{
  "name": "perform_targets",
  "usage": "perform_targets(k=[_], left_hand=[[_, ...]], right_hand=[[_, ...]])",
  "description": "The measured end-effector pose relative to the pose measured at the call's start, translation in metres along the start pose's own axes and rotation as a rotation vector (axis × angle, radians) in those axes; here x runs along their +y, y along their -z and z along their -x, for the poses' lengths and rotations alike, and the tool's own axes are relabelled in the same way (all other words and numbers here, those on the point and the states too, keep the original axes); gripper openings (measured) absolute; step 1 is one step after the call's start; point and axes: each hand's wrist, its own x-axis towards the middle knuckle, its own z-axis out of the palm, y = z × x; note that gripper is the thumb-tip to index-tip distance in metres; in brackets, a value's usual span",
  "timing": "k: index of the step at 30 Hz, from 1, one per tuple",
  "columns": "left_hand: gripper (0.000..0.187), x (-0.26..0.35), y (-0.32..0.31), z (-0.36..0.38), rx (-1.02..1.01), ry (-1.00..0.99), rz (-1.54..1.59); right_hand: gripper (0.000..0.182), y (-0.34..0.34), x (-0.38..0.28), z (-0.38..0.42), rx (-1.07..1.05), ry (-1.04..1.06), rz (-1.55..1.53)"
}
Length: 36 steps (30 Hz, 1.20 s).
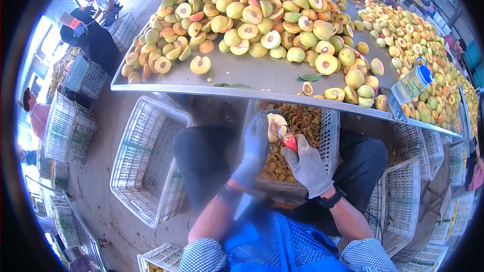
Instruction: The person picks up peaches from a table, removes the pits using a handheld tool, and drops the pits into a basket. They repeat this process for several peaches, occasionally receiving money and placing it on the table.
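My left hand point(253, 143), in a grey-blue glove, grips a halved peach point(275, 125) with its cut face turned to the right. In my right hand point(308, 167), also gloved, is a pitting tool with a red handle point(290, 142). Its thin curved metal end meets the cut face of the peach half. Both hands are above a plastic crate point(330, 133) between my knees, which holds many brown pits and scraps point(277, 163). Beyond my hands, a metal table point(237, 73) bears a large heap of halved peaches point(252, 15).
An openwork white crate point(146, 158) stands to my left, and more crates point(396, 201) are on the right. A bottle with a blue cap point(413, 84) and a phone-like flat object point(393, 105) lie at the table's right edge. Other people point(103, 2) are in the background.
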Motion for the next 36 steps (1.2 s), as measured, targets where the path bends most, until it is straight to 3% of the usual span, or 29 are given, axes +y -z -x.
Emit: perform_targets(k=[3,5,9,12,15,18,19,20,21,22,28,33,36], left_hand=[[0.041,-0.003,-0.002,-0.002,-0.013,-0.027,0.021],[0.042,-0.001,-0.009,-0.004,0.008,-0.177,-0.027],[0.043,-0.005,-0.008,-0.008,0.012,-0.111,0.027],[0.042,-0.003,-0.011,-0.009,0.024,-0.181,-0.029],[0.037,-0.005,-0.014,-0.013,0.104,-0.225,-0.052],[0.025,-0.011,-0.009,-0.012,0.148,-0.046,-0.167],[0.017,-0.024,-0.008,-0.016,0.229,-0.091,-0.233],[0.014,-0.029,-0.009,-0.017,0.216,-0.099,-0.068],[0.014,-0.029,-0.008,-0.02,0.23,-0.257,-0.292],[0.014,-0.025,-0.01,-0.019,0.262,-0.208,-0.224],[0.033,0.003,0.002,-0.024,0.066,-0.026,-0.412],[0.041,0.011,0.005,-0.023,0.003,-0.04,-0.573],[0.041,0.005,0.005,-0.025,0.01,-0.175,-0.684]], right_hand=[[0.028,0.002,-0.001,-0.01,-0.009,0.05,0.017],[0.027,-0.004,0.004,-0.016,-0.045,0.058,0.085],[0.025,-0.012,0.004,-0.018,-0.03,0.036,0.07],[0.026,-0.013,0.003,-0.02,-0.008,0.021,0.051],[0.024,-0.016,0.002,-0.023,0.002,0.015,0.031],[0.019,-0.022,0.011,-0.025,0.001,-0.003,0.11],[0.019,-0.023,0.013,-0.025,-0.005,-0.021,0.098],[0.022,-0.033,0.024,-0.026,0.006,0.015,0.105],[0.021,-0.028,0.016,-0.027,-0.021,0.024,0.066],[0.023,-0.03,0.013,-0.026,-0.016,0.023,0.0],[0.032,-0.041,0.028,-0.026,-0.115,0.135,-0.201],[0.036,-0.054,0.033,-0.017,-0.065,0.125,-0.222],[0.041,-0.056,0.022,-0.019,-0.134,0.064,-0.381]])
